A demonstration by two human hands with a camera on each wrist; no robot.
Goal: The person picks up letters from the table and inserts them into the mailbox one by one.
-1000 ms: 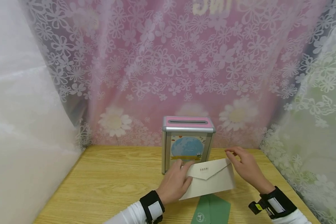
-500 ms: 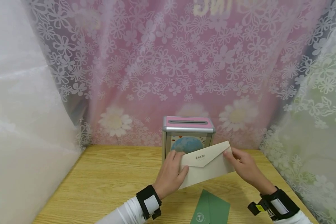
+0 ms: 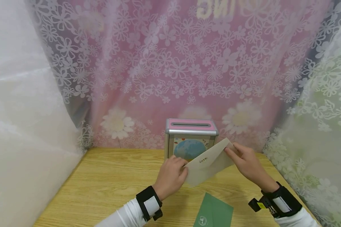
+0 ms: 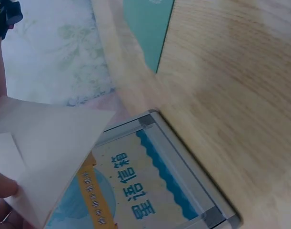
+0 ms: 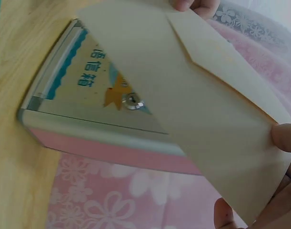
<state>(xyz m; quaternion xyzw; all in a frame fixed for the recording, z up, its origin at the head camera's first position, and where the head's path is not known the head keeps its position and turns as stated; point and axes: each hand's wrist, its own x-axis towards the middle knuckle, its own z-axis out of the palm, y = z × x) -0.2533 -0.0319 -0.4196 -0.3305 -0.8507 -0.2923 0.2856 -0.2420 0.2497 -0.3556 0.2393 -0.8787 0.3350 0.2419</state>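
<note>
A cream envelope (image 3: pixel 207 164) with a pointed flap and small print is held up tilted, its right end higher, in front of a metal-framed letter box (image 3: pixel 191 148). My left hand (image 3: pixel 171 176) pinches the envelope's left end, thumb on the near side. With thumb and fingers my right hand (image 3: pixel 247 162) grips the upper right corner. In the right wrist view the envelope (image 5: pixel 183 90) overlaps the box's front (image 5: pixel 76 107), which has a round lock (image 5: pixel 133 101). The box's pink top (image 3: pixel 191 124) carries a long slot (image 3: pixel 190 125).
A green envelope (image 3: pixel 214 211) with a pale round emblem lies on the wooden table (image 3: pixel 110 186), near its front edge. Behind the box hangs a pink flowered curtain (image 3: pixel 159 63). White and green sheets (image 3: pixel 326 142) flank the table.
Both hands have raised the cream envelope and tilted its right end up. The right hand has closed on its corner. The green envelope stays where it was.
</note>
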